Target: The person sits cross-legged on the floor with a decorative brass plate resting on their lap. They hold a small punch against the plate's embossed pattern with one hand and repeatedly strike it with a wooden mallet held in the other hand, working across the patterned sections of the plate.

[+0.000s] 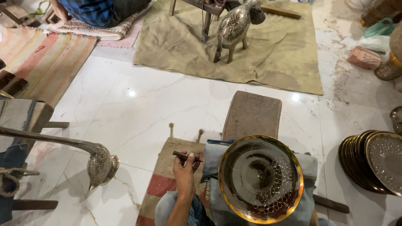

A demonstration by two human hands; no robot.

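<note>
Here, one left hand closed around one dark tool, possibly chisel; one engraved plate beside.

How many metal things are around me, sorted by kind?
Round plate on the lap: 1
Stack of plates on the floor: 1 stack, number of plates unclear
Animal figure: 1
Long-necked bird figure: 1
Chisel in the left hand: 1
Total: 5

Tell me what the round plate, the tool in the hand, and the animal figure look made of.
Round plate: apparently metal, dark glossy face with a gold-coloured rim and fine engraved circles. Tool in the left hand: dark, matte, probably wood or iron; too small to tell. Animal figure: looks like shiny patterned metal, silvery with reflections.
</note>
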